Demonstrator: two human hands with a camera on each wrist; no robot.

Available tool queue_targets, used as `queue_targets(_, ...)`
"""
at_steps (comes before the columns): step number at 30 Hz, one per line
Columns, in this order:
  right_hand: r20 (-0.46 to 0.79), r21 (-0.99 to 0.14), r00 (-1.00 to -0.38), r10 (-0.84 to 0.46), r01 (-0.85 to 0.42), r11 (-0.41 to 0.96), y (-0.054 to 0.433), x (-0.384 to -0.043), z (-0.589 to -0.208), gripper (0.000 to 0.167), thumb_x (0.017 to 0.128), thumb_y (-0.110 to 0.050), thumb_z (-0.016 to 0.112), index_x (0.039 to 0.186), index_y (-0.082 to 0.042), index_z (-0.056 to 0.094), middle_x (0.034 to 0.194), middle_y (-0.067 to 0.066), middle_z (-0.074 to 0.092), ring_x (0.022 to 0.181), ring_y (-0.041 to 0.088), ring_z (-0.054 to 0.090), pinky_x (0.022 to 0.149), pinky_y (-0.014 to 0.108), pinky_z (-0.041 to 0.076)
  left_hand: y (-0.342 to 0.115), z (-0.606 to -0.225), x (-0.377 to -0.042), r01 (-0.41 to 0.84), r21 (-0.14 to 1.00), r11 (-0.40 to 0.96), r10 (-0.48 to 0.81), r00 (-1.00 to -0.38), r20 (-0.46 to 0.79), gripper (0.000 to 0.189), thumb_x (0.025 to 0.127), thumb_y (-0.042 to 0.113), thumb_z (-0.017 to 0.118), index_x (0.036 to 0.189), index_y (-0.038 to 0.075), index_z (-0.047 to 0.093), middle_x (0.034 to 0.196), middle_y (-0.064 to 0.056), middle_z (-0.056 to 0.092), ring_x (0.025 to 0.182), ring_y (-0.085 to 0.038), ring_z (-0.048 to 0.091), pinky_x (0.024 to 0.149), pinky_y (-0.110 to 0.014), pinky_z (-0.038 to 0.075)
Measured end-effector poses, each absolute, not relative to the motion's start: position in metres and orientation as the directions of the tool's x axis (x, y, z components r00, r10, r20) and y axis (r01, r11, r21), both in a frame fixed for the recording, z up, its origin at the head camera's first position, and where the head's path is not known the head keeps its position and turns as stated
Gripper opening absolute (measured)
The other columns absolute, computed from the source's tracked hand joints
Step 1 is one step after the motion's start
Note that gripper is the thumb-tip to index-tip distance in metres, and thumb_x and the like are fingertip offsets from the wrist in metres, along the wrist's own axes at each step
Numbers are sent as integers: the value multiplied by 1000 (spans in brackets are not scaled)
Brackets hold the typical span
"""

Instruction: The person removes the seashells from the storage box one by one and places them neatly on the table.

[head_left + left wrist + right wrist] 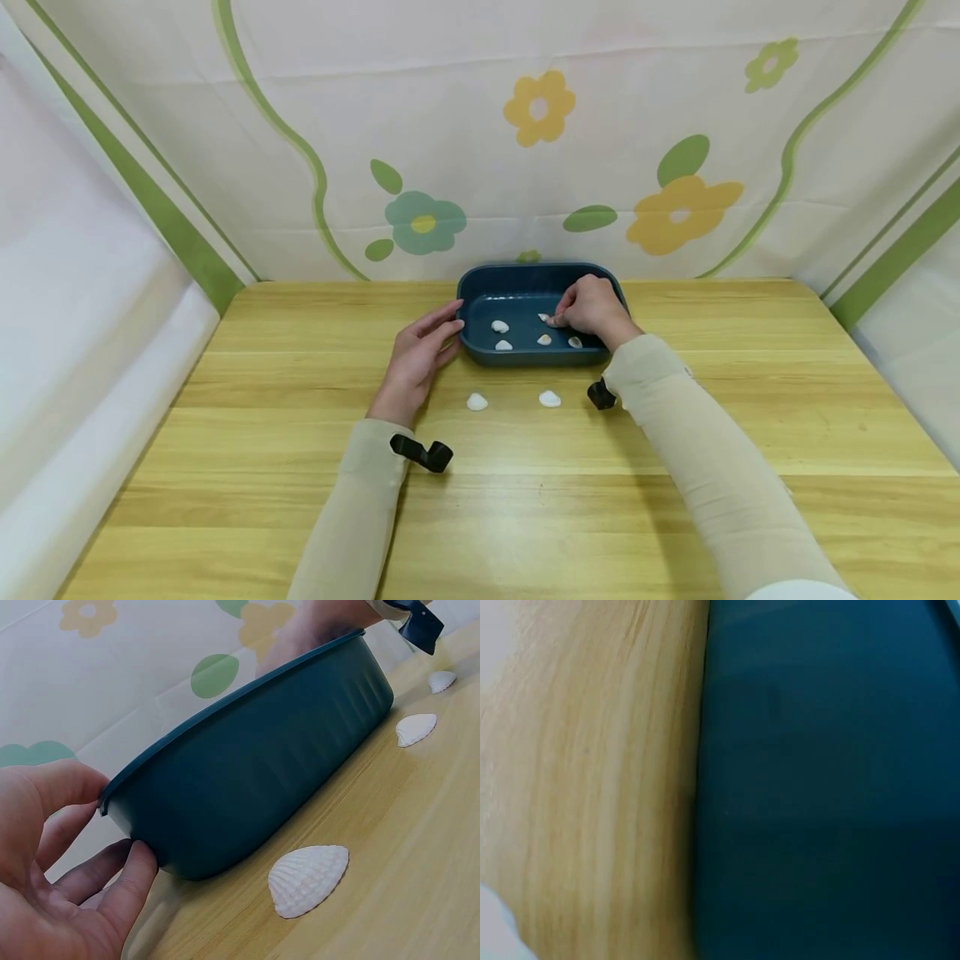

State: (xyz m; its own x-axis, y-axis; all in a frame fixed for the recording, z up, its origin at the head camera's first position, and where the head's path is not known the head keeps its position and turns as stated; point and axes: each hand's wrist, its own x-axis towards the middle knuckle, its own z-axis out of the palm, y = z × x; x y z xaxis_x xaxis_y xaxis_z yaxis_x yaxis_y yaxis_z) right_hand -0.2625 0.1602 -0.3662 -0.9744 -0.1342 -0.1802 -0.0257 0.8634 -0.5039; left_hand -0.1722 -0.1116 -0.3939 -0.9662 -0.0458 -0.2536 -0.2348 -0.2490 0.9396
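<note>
A dark blue rectangular tray [540,359] stands at the back of the table. My left hand [415,360] touches its left end, fingers fairly straight; the left wrist view shows fingertips at the rim and lower on the outer wall. Over the tray's right half, my right hand [594,310] has fingers curled, pinching a small pale seashell [543,317] at the fingertips. Several other shells lie inside, among them a white shell [500,327] at left and a brownish-white shell [575,342] at right. In the right wrist view, the tray wall [825,765] fills the right side; the hand is hidden.
In front of the tray, a ribbed white shell [307,881] and another white shell [550,399] lie on the wooden table [480,533]. The left wrist view also shows a farther shell [442,681]. A flower-printed curtain [465,108] hangs right behind the tray.
</note>
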Motion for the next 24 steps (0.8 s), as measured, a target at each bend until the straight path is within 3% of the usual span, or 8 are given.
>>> queue_targets(8,-188,-476,-972,-144,-38,878,158,-263,-366,20,95,-28,85,89,-9,85,107,12,80,103,32,68,100,49,61,-111,-393,-173,-236,941,-242,-49,-966,-255,38,105,14,72,142,20,73,152,3,65,126,-11,66,107,-25,59)
queue_targets(24,-171,-535,-970,-173,-56,843,160,-263,-368,20,98,-28,81,92,-9,80,101,10,77,90,28,67,88,43,59,-112,-396,-174,-238,942,-238,-42,-966,-255,37,105,15,72,142,22,73,152,3,64,135,-18,65,112,-31,56)
